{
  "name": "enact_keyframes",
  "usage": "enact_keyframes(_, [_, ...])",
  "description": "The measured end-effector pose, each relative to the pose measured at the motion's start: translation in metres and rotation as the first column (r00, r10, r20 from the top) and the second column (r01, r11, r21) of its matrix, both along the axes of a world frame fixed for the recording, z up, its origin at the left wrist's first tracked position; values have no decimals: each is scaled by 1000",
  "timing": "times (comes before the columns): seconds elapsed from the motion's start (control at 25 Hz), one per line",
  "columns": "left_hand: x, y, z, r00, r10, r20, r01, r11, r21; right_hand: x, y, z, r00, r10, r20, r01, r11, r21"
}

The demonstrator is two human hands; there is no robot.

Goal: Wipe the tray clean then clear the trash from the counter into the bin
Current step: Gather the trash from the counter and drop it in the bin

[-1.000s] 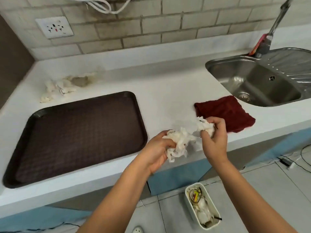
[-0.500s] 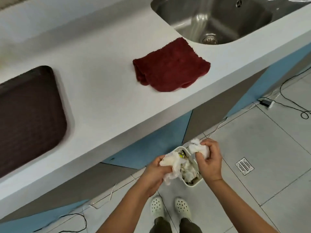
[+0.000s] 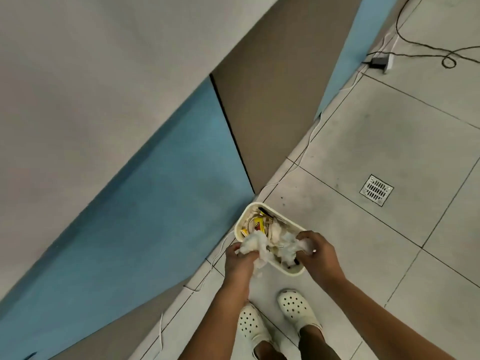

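Tissue wads (image 3: 255, 244) over bin (image 3: 240, 224)

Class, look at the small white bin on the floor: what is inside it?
The bin holds crumpled white tissue and a yellow wrapper. The left hand and right hand, each gripping tissue, hide its near end; its bottom is buried.

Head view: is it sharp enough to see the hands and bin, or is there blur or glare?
Head view: left hand, right hand and bin read clearly; the counter's underside at upper left is soft and smeared; wide-angle bending at the edges; even light, no glare.
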State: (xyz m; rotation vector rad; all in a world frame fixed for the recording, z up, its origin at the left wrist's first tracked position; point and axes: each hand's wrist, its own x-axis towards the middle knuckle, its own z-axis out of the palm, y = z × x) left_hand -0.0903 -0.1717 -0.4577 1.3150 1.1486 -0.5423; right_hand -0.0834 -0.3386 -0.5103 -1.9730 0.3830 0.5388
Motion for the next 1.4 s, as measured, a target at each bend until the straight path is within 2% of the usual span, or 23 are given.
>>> enact_keyframes(0.16, [11, -6, -65, 997, 7, -73, -1, 996, 91, 1, 3, -55, 998, 53, -42, -53, 998, -15])
enact_keyframes(0.32, [30, -11, -115, 999, -48, -9, 49, 965, 257, 14, 16, -106, 995, 93, -40, -97, 987, -127])
enact_keyframes(0.4, [40, -10, -143, 992, -129, -6, 123, 931, 344, 22, 25, -130, 991, 106, -77, -118, 978, -171])
enact_keyframes(0.52, [40, -11, -168, 911, -399, -102, 412, 880, 236, 24, 36, -154, 944, 270, -191, -311, 920, -237])
enact_keyframes(0.64, [21, -8, -161, 907, -392, -155, 416, 893, 174, 6, 31, -152, 931, 263, -254, -322, 920, -225])
enact_keyframes(0.8, [-4, 11, -121, 917, -369, -150, 393, 902, 180, -31, 15, -116, 898, 315, -307, -373, 915, -152])
enact_keyframes(0.96, [-3, 25, -64, 948, -312, -63, 318, 926, 204, -21, 23, -59, 946, 246, -212, -271, 957, -102])
enact_keyframes(1.08, [1, 22, -2, 951, -305, 48, 290, 936, 202, 2, 35, 8, 973, 212, -87, -215, 976, -19])
enact_keyframes(1.16, [10, 21, 45, 954, -274, 120, 240, 941, 239, 19, 34, 58, 968, 250, 3, -250, 968, -10])
enact_keyframes(1.32, [24, 20, 165, 938, -220, 267, 142, 949, 281, 39, 24, 168, 906, 350, 238, -351, 935, -39])
enact_keyframes(1.4, [23, 17, 229, 903, -246, 352, 150, 949, 279, 43, 27, 231, 865, 321, 385, -347, 938, -2])
